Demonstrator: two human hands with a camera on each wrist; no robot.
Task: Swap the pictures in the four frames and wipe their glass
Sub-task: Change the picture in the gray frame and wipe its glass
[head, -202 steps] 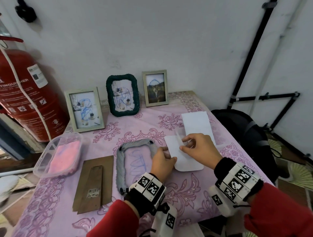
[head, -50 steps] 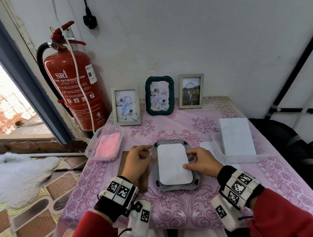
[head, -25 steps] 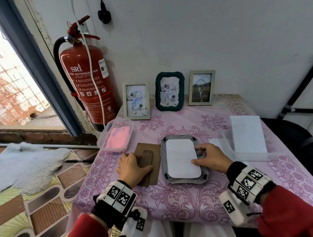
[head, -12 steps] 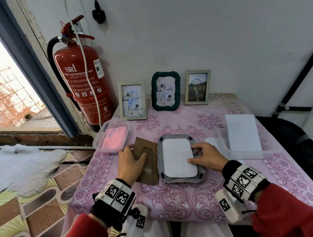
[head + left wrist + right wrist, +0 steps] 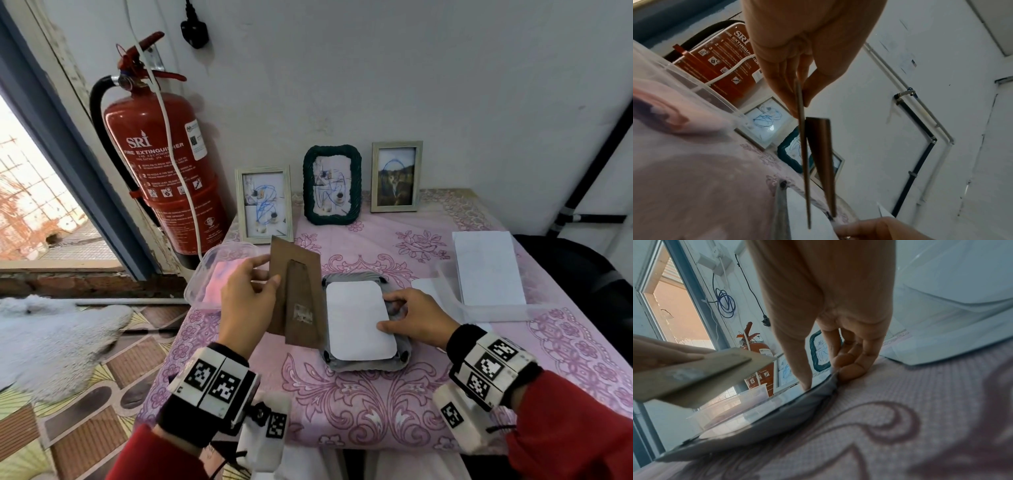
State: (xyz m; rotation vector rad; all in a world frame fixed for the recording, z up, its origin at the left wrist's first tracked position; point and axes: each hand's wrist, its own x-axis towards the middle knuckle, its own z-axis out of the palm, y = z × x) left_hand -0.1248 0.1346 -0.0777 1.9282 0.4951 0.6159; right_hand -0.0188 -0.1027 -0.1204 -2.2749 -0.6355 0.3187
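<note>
Fingers (image 5: 777, 84) and thumb of the left hand (image 5: 246, 298) pinch the brown backing board (image 5: 298, 294) — held clear of the table (image 5: 376, 404), tilted, just left of the grey frame (image 5: 366, 365). Right hand (image 5: 414, 315): fingers (image 5: 851, 368) curled against that frame's right rim, thumb pressing the white sheet (image 5: 358, 322) lying in it — frame flat on the cloth, near centre.

- A red fire extinguisher (image 5: 161, 171) carries "SRI" in white, with "FIRE EXTINGUISHER" printed beneath it.
- Below that, steps numbered 1, 2 and 3 run in white print too fine to read.
- The left wrist view shows "SRI" and part of "EXTINGUISHER" on the same cylinder.
- A pale sticker (image 5: 303, 313) on the brown backing board (image 5: 298, 270) is illegible.
</note>
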